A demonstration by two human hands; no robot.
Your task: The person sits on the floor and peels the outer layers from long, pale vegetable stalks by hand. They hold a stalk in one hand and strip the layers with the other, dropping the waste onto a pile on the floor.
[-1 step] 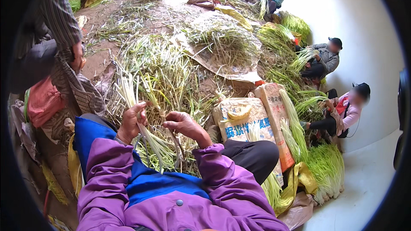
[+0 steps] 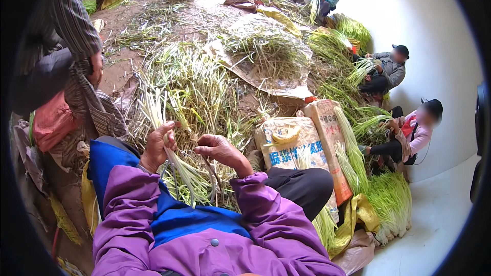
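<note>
My left hand (image 2: pixel 157 144) grips a bunch of pale green and white stalks (image 2: pixel 185 176), their white ends sticking up past my thumb and the rest hanging over my lap. Just to its right, my right hand (image 2: pixel 215 151) pinches a thin, dry brownish strand (image 2: pixel 208 166) beside the bunch. Both hands are above a loose heap of green and straw-coloured leaves (image 2: pixel 174 71). A blue cloth (image 2: pixel 192 220) covers my lap.
Printed sacks (image 2: pixel 284 143) lie at my right, with bundles of stalks (image 2: pixel 388 204) along the white wall (image 2: pixel 434 30). Co-workers (image 2: pixel 419 133) sit along that wall. At my left a person in a striped sleeve (image 2: pixel 76 20) is beside a red bag (image 2: pixel 56 128).
</note>
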